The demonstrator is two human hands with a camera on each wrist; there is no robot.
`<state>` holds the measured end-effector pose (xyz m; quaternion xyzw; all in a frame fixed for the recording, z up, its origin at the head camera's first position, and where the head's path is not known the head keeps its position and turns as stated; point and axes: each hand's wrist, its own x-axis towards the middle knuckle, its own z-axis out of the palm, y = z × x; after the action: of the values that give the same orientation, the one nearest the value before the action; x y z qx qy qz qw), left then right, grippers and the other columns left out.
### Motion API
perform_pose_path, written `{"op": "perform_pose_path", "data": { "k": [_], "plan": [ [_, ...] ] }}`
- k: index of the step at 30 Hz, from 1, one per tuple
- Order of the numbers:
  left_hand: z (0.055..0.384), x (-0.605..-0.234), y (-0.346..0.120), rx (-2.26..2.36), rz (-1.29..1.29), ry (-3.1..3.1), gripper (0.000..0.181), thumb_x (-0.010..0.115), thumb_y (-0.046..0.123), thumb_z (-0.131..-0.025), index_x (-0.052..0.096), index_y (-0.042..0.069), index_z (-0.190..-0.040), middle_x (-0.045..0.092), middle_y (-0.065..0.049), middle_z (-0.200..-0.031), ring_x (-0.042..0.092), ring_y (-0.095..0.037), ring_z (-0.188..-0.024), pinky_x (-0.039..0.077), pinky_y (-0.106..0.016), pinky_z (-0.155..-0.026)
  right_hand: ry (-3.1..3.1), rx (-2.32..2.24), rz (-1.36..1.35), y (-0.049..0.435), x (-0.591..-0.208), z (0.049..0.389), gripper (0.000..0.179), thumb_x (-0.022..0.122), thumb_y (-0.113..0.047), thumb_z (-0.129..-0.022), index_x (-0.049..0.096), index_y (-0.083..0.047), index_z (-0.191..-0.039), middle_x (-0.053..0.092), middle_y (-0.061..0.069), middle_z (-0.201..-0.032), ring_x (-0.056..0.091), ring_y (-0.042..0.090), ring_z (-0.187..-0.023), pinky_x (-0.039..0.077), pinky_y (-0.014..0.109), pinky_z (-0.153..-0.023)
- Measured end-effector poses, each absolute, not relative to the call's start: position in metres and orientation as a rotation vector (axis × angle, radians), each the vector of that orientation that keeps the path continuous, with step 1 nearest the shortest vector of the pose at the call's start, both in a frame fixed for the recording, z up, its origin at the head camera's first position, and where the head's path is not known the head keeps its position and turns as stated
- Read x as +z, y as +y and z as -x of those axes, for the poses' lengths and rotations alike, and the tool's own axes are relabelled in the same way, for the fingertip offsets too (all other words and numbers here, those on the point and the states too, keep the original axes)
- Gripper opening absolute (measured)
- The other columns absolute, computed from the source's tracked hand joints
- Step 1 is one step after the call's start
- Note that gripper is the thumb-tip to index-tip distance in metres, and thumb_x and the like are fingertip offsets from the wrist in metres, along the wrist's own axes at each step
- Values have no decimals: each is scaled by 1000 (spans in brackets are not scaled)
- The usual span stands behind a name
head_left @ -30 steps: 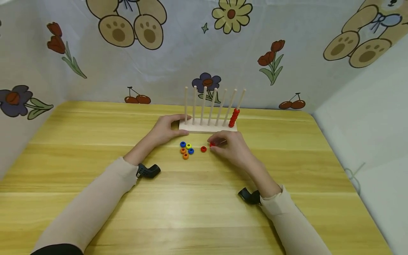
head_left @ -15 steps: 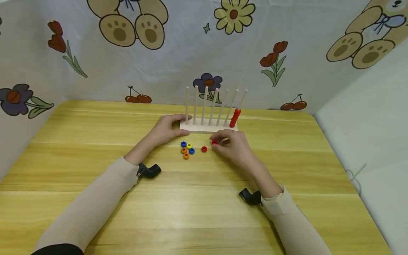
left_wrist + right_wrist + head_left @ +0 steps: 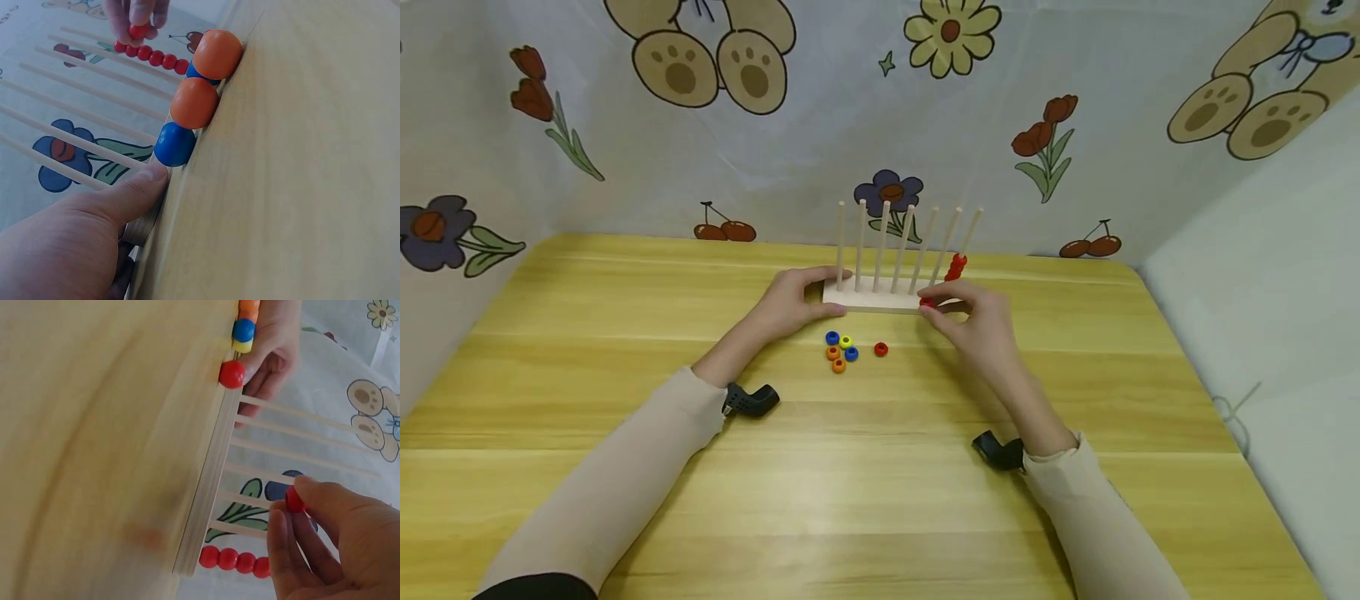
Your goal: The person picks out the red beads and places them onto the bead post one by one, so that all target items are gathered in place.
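A pale wooden peg stand (image 3: 880,298) with a row of upright rods is at the back of the table. My left hand (image 3: 786,302) grips its left end, thumb along the front edge. Between thumb and fingertips, my right hand (image 3: 981,321) pinches a red bead (image 3: 295,499), raised beside the rods. A stack of red beads (image 3: 228,558) fills the lower part of the rightmost rod; in the head view the right hand partly hides it. One loose red bead (image 3: 881,349) lies in front of the stand. Left of it are blue beads (image 3: 852,354), orange beads (image 3: 838,366) and a yellow bead (image 3: 846,342).
The wood-grain table (image 3: 850,500) ends behind the stand at a hanging cloth (image 3: 805,167) printed with bears and flowers. A black wrist device (image 3: 752,401) sits on the left wrist, another (image 3: 998,452) on the right. A pale cord (image 3: 1234,417) shows beyond the right edge.
My right hand has lifted the red bead from the tabletop and moved it right and back towards the stand's right end. My left hand has stayed in place on the stand.
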<state>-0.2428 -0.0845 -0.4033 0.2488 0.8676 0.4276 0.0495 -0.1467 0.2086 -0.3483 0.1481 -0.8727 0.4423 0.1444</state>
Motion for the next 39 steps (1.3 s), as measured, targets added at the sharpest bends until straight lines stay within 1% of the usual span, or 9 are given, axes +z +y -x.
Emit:
{"op": "perform_pose_path", "data": {
  "k": [4, 7, 11, 13, 18, 24, 30, 33, 39],
  "plan": [
    [242, -405, -84, 1303, -735, 2631, 56, 85, 31, -92, 67, 22, -145, 61, -5, -152, 49, -27, -149, 32, -48, -128, -2427, 1298, -373, 217, -344, 148, 19, 82, -8, -93, 81, -5, -112, 79, 9, -106, 75, 22, -98, 64, 40, -90],
    [242, -406, -84, 1314, -734, 2628, 57, 85, 31, -91, 67, 22, -144, 62, -5, -152, 48, -27, -149, 32, -48, -128, -2306, 1360, -336, 223, -336, 151, 21, 81, -9, -93, 80, -4, -113, 79, 11, -109, 73, 18, -99, 62, 31, -91],
    [244, -405, -84, 1331, -745, 2631, 57, 85, 31, -92, 67, 21, -145, 63, -4, -150, 49, -26, -148, 32, -48, -128, -2130, 1381, -261, 228, -317, 154, 21, 80, -6, -94, 80, -2, -115, 78, 16, -110, 72, 12, -100, 60, 23, -91],
    [244, -405, -85, 1328, -747, 2632, 57, 85, 31, -92, 67, 21, -145, 64, -4, -150, 50, -26, -148, 33, -48, -128, -2062, 1366, -223, 227, -305, 154, 21, 79, -3, -93, 79, 1, -114, 77, 19, -110, 72, 12, -101, 60, 23, -91],
    [243, -403, -85, 1314, -758, 2633, 57, 85, 31, -91, 67, 21, -145, 62, -7, -151, 48, -29, -149, 32, -50, -127, -1972, 1320, -179, 216, -276, 150, 20, 77, 2, -93, 77, 8, -113, 76, 24, -109, 74, 21, -100, 61, 27, -92],
    [240, -402, -85, 1301, -769, 2653, 56, 85, 30, -92, 67, 22, -145, 62, -6, -151, 49, -29, -149, 33, -50, -127, -1907, 1308, -166, 204, -258, 154, 19, 77, -1, -94, 78, 7, -111, 77, 22, -108, 74, 21, -98, 62, 27, -91],
    [239, -402, -85, 1296, -764, 2642, 58, 85, 31, -92, 66, 22, -146, 61, -7, -152, 47, -30, -150, 32, -51, -127, -1953, 1321, -164, 200, -259, 162, 17, 77, 1, -94, 78, 8, -109, 77, 24, -106, 74, 21, -97, 61, 24, -90],
    [240, -402, -86, 1301, -761, 2652, 57, 85, 31, -92, 67, 22, -145, 62, -7, -152, 48, -30, -149, 33, -50, -127, -1996, 1312, -174, 201, -263, 164, 17, 76, 1, -94, 78, 8, -110, 77, 25, -107, 74, 21, -97, 62, 26, -92],
    [241, -403, -85, 1310, -765, 2646, 57, 84, 29, -92, 66, 21, -145, 63, -4, -150, 49, -27, -149, 33, -48, -127, -2018, 1291, -158, 212, -278, 177, 18, 78, -3, -94, 79, 4, -111, 78, 20, -108, 74, 14, -92, 62, 28, -91]
  ]
}}
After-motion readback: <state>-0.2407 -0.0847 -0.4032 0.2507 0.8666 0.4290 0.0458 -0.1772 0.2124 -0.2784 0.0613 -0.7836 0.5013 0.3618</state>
